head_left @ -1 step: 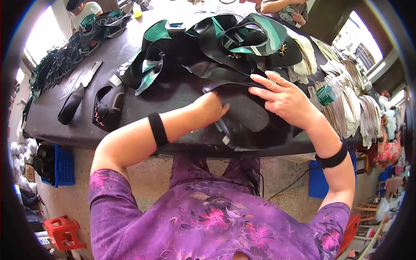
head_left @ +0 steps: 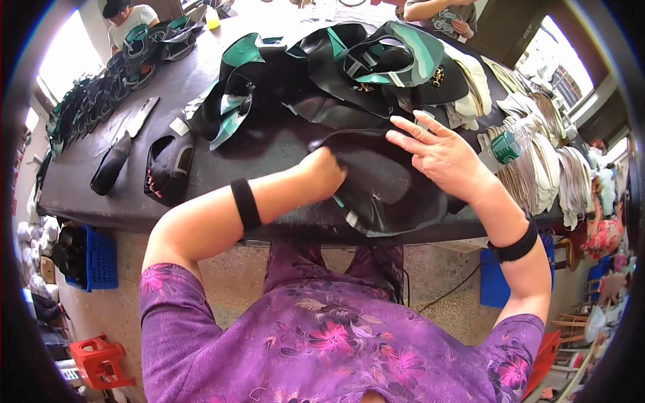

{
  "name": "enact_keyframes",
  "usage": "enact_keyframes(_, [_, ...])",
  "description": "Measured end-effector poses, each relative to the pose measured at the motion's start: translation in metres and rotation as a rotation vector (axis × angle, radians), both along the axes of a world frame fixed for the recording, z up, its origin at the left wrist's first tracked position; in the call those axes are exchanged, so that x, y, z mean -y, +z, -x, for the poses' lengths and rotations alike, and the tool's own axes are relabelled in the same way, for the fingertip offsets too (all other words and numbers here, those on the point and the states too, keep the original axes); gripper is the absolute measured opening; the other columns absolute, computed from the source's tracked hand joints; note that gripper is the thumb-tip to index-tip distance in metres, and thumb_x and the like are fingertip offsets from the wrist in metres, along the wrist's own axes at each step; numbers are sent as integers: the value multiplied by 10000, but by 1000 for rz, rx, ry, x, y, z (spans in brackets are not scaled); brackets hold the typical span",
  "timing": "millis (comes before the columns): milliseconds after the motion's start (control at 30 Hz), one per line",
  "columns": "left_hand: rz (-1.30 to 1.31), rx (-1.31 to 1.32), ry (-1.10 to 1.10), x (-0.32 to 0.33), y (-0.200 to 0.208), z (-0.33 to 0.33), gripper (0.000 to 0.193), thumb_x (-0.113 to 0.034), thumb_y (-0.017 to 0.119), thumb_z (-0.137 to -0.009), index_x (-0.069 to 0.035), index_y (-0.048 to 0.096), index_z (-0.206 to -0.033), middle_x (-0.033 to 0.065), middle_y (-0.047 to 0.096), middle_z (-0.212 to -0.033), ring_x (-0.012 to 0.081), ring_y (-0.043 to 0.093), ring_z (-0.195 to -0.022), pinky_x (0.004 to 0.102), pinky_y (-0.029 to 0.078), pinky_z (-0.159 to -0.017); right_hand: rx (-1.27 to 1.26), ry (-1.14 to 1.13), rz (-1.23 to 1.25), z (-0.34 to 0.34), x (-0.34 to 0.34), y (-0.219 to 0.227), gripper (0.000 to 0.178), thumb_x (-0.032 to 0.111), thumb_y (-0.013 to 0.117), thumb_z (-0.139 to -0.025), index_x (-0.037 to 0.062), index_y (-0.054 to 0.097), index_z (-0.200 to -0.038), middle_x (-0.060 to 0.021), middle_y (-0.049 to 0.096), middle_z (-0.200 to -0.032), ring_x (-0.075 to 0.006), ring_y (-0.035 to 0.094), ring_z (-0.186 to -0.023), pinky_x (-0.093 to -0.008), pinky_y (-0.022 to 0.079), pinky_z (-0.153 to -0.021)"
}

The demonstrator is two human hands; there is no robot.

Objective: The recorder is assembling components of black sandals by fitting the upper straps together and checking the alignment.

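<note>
A black shoe upper [head_left: 379, 178], smooth and leather-like, lies spread near the table's front edge, a small white tag at its lower left. My left hand [head_left: 321, 174] is closed on its left edge, the fingertips partly hidden. Over its far right side is my right hand [head_left: 440, 158], fingers stretched out and apart; the thumb is hidden. Just beyond lie more black uppers with green linings [head_left: 390, 64], some bearing gold-coloured ornaments.
On the dark table [head_left: 222, 191], a black shoe [head_left: 168, 168] and a slim black shoe-shaped piece [head_left: 112, 164] lie left. More uppers pile far left. Stacked pale fabric pieces [head_left: 531, 168] and a green-labelled bottle [head_left: 505, 146] stand right. Two people are beyond. Blue basket [head_left: 101, 258] below left.
My left hand has curled more tightly, its thumb no longer showing. The upper has shifted slightly and more of its near surface shows. My right hand has barely moved.
</note>
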State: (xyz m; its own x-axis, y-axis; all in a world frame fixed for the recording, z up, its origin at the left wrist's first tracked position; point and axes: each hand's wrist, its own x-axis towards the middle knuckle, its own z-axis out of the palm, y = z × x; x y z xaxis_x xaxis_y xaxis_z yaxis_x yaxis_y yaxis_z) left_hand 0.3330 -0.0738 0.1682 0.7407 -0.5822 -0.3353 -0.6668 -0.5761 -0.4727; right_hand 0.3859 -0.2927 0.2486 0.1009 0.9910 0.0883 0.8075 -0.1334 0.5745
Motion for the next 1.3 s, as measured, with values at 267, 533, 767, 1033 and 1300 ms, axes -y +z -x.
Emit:
enact_keyframes(267, [152, 51, 173, -7, -31, 28, 504, -192, 488, -773, -138, 400, -1267, 173, 567, -972, 288, 556, -891, 352, 410, -779, -700, -238, -272, 50, 19, -109, 673, 330, 676, -662, 18, 422, -1202, -151, 437, -1245, -283, 405, -1173, -383, 313, -988])
enact_keyframes(533, [296, -57, 245, -28, -49, 57, 663, -154, 480, -776, -346, 221, -1356, 323, 306, -1282, 404, 507, -995, 417, 411, -861, -641, -341, -370, 53, 19, -138, 774, 320, 721, -577, 155, 403, -1263, -137, 318, -1346, -284, 316, -1240, -394, 254, -1024])
enact_keyframes(767, [189, 28, 127, -25, -33, 49, 611, -159, 429, -814, -359, 215, -1350, 263, 316, -1320, 451, 479, -1044, 419, 413, -886, -471, -329, -456, 88, -30, -166, 570, 119, 542, -719, 100, 394, -1270, -151, 359, -1322, -273, 369, -1211, -365, 287, -1006])
enact_keyframes(1033, [556, 175, -175, 0, -39, 47, 335, -152, 497, -709, 34, 499, -988, 186, 529, -1085, 282, 526, -1005, 349, 433, -826, -499, -212, -672, 79, -26, -174, 427, 72, 491, -713, -14, 496, -1131, -156, 512, -1168, -279, 495, -1086, -368, 373, -941])
enact_keyframes(1300, [812, -10, -125, -7, 11, 39, 207, -144, 545, -715, -71, 524, -907, 70, 540, -751, 250, 589, -678, 343, 470, -577, -541, -153, -682, 52, 16, -120, 243, 47, 571, -673, 17, 603, -912, -123, 625, -940, -259, 604, -882, -345, 480, -778])
